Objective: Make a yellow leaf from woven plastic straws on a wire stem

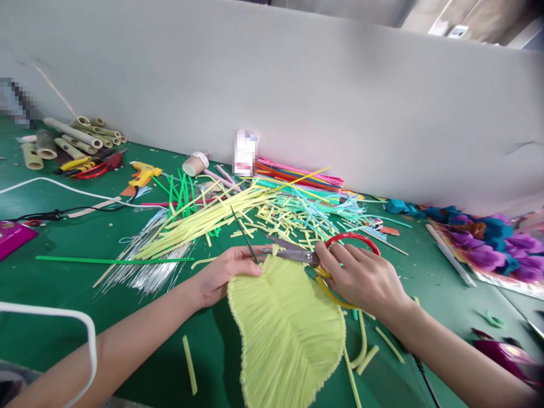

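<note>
A broad yellow-green leaf (289,334), made of fuzzy ribbed strips, hangs in front of me over the table. My left hand (232,272) pinches its upper edge near a thin dark green stem (244,235). My right hand (361,275) grips a pair of scissors (293,251) with red and yellow handles. The blades stand apart at the leaf's top edge, around a small yellow-green tip (276,249). Whether they touch it I cannot tell. Just beyond both hands lie a bundle of long pale yellow pipe cleaners (204,224) and many short cut pieces (284,221).
On the green table (170,328) lie silver wires (148,272), a yellow glue gun (144,173), pliers (97,167) and bamboo tubes (80,139). A phone (245,153) leans on the grey partition (272,79). Purple flowers (488,249) lie at right; a white cable (91,340) loops at left.
</note>
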{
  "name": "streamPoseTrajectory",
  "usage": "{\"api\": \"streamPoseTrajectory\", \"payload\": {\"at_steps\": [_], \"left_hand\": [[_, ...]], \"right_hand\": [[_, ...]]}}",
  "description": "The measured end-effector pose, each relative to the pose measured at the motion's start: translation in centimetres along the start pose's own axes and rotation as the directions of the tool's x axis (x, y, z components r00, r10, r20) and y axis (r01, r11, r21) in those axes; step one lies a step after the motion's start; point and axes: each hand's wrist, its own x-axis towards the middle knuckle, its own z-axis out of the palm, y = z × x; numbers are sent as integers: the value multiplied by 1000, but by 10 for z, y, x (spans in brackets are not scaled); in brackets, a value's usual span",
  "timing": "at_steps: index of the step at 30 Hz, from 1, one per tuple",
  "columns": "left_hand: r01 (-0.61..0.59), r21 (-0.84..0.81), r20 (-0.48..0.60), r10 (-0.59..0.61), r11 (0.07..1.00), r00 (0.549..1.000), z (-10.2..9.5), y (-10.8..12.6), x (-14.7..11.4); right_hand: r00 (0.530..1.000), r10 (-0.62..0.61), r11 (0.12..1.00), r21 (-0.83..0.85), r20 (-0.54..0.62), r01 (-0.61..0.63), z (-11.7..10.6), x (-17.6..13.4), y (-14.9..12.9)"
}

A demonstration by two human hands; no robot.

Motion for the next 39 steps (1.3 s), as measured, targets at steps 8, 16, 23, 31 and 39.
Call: {"api": "streamPoseTrajectory", "payload": {"at_steps": [8,16,23,31,39], "left_hand": [[38,57,-85,-33,998,996,-5,-1,3],[72,39,-19,-72,997,997,-8,-2,6],[114,42,-22,-113,993,993,-8,-3,7],[126,68,-121,-117,990,986,-13,2,4],[147,89,-42,-143,985,989,-16,0,6]], "right_hand": [[997,-66,996,-60,-48,63,12,13,3],[986,-143,986,70,-87,149,17,16,10],[986,-153,973,163,-62,161,19,9,7],[930,230,903,295,286,-314,19,-7,19],[894,331,810,395,303,-434,23,-36,-10]]}}
